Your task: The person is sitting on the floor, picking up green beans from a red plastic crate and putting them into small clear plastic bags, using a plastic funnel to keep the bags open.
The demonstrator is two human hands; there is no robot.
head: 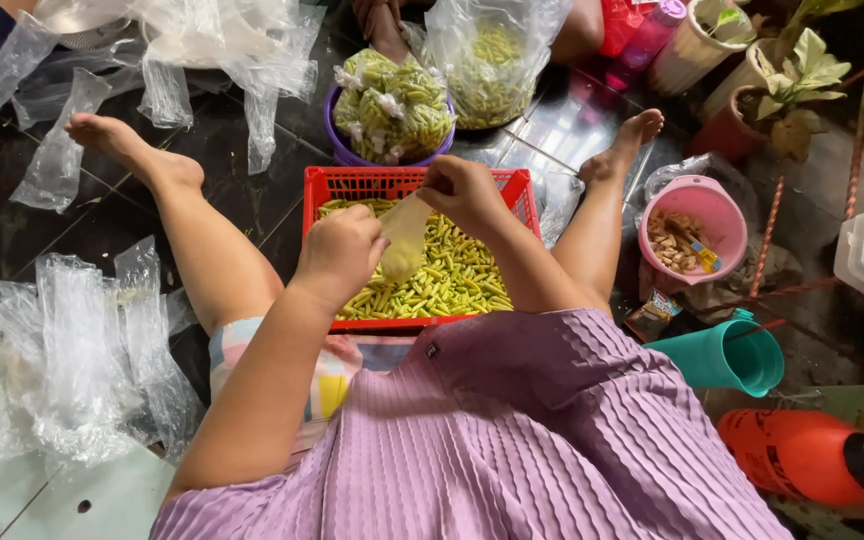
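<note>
Lilac ribbed cloth fills the near edge of the view, with both bare forearms reaching out from it over the person's lap. Just past the knees sits a red plastic crate [518, 190] with latticed walls, filled with a loose layer of short yellow-green snack sticks [452, 285]. Over the crate the left hand [340, 252] is curled shut on the lower part of a small clear plastic bag [403, 240], which hangs upright and already holds some sticks at its bottom. The right hand [467, 192] is bent down at the wrist, its fingers pinched together on the bag's top edge.

Crumpled empty clear bags [82, 350] lie heaped on the floor to the left. On the right stand a teal plastic jug [727, 355] on its side and a round pink bowl [717, 215] holding brown nuts. Beyond the crate a purple bowl [347, 150] is piled with filled, tied bags, and behind it a large clear sack [492, 60] holds more sticks.
</note>
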